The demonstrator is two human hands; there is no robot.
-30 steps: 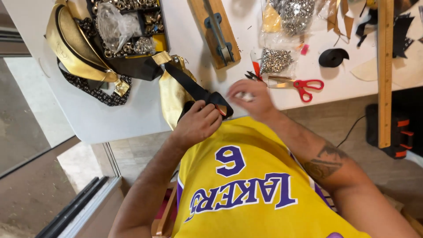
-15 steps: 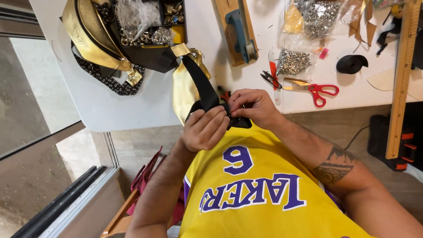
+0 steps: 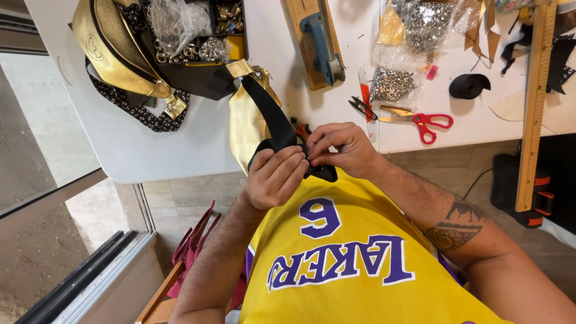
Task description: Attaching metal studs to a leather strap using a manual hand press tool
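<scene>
Far left on the white bench (image 3: 180, 150), a gold bag (image 3: 114, 48) lies by a tray of metal fittings (image 3: 198, 30). At the near edge, the left hand (image 3: 277, 177) has closed over the black strap (image 3: 273, 117); since a second ago the right hand (image 3: 342, 147) has come in, fingers pinched on the strap end. Both hands now work one fold; red scissors (image 3: 420, 121) lie idle at right.

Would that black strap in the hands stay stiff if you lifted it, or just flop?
Probably flops: the black strap bends sharply where the left hand and right hand fold it. It looks thin and flat, so likely light.
</scene>
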